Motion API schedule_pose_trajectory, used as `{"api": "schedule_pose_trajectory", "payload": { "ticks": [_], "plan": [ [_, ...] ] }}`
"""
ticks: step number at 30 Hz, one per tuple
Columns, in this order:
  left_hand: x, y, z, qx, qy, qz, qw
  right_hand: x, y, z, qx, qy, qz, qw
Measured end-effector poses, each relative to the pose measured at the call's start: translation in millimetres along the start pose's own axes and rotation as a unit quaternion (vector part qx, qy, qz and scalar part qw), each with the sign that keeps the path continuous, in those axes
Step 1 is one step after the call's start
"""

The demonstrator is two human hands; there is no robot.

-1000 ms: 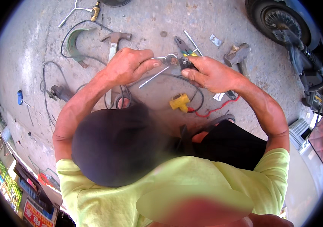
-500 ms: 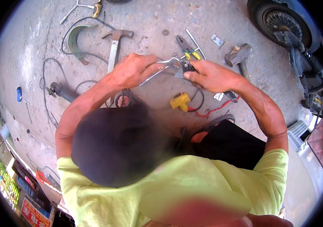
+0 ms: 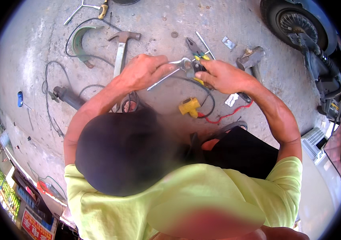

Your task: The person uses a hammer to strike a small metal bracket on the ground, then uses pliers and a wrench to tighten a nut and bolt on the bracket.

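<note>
My left hand (image 3: 148, 71) is closed round a chrome wrench (image 3: 175, 62), whose head points right. The wrench's head meets a small dark metal part (image 3: 197, 67). My right hand (image 3: 223, 76) pinches that part between thumb and fingers; its exact kind is mostly hidden. Just beyond the right fingers, pliers (image 3: 194, 47) with yellow-green handles lie on the floor. A thin T-handled rod (image 3: 205, 43) crosses them, its shaft running below the wrench.
A claw hammer (image 3: 121, 52), a green curved metal piece (image 3: 77, 43), an angle grinder (image 3: 67, 96) and a yellow plug (image 3: 189, 106) lie on concrete. A sledgehammer head (image 3: 250, 58) is at right, below a vehicle wheel (image 3: 298, 24). A dark cap (image 3: 122, 154) covers the lower middle.
The small dark part has turned between my right fingers, and that hand has shifted slightly. The wrench head now shows broader against it. My left hand keeps nearly the same place.
</note>
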State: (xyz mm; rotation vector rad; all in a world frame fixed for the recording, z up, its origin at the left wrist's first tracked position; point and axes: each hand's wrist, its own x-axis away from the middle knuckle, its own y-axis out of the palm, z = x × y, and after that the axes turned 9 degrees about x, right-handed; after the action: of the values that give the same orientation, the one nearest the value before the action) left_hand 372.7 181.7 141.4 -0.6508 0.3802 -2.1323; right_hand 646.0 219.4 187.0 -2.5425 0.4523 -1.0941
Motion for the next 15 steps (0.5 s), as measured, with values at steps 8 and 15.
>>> {"api": "schedule_pose_trajectory", "payload": {
  "ticks": [8, 15],
  "plan": [
    [2, -10, -6, 0.078, 0.037, 0.025, 0.996, -8, 6, 7, -0.230, -0.005, -0.040, 0.972],
    [-2, 29, -1, 0.307, -0.048, 0.124, 0.942, -13, 11, -9, -0.323, 0.008, 0.048, 0.945]
  ]
}}
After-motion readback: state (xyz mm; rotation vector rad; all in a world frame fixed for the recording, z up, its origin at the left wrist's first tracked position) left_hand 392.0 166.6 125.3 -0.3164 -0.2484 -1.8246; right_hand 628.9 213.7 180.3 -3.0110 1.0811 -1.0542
